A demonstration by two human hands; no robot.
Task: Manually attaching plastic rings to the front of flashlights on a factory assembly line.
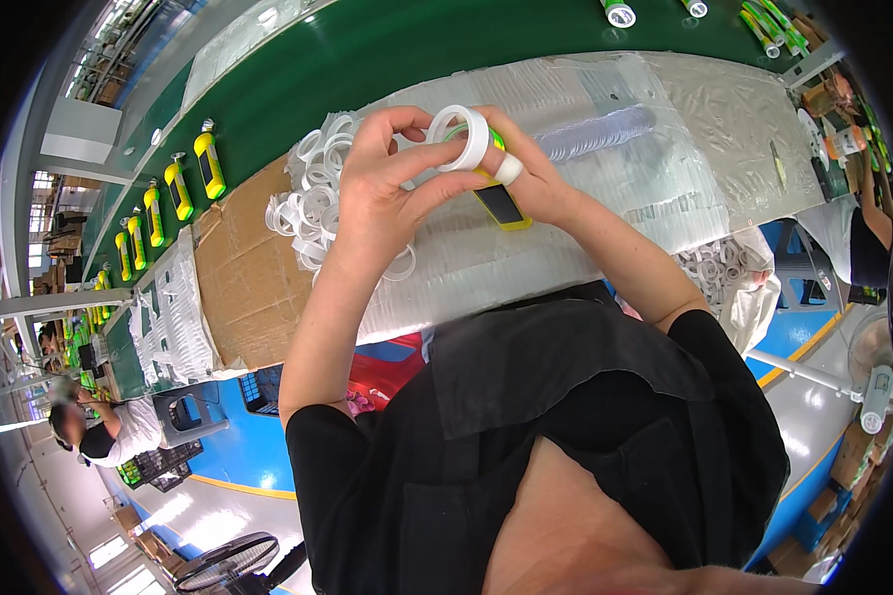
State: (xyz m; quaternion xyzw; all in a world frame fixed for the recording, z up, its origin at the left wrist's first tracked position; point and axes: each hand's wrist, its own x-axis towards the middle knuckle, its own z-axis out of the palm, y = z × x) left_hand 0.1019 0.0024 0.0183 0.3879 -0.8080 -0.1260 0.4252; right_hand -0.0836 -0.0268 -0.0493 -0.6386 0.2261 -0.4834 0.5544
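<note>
White ring at the frame's upper centre is pinched by the left hand; the right hand wraps the yellow device. Keeping both squarely aligned seems wise.

Black top, short sleeves; dark charcoal panel across front; forearms bare.

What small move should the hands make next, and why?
I'd probably line the white ring up with the upper end of the yellow-and-black tool: the left hand holds the ring, the right hand holds the tool, and the two overlap in this view. Whether they touch is unclear.
</note>
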